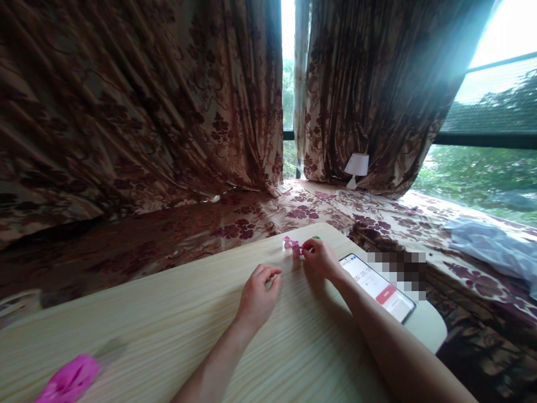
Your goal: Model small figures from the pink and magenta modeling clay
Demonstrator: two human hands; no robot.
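Observation:
Near the table's far end, my right hand [322,257] has its fingertips closed on the edge of a small pink piece [296,249]. The piece looks thin and uneven in outline; its exact kind is too small to tell. Just behind those fingers shows a bit of green [316,238], mostly hidden by the hand. My left hand [257,295] hovers over or rests on the wood to the left and nearer to me, fingers curved and a gap between thumb and forefinger, with nothing seen in it.
A phone [380,288] showing a running timer lies by my right forearm. Bunched bright pink cloth or plastic [71,378] sits at the near left of the pale wooden table [146,313]. Beyond are a flower-patterned cover [302,212], a white lamp [356,166] and curtains [201,101].

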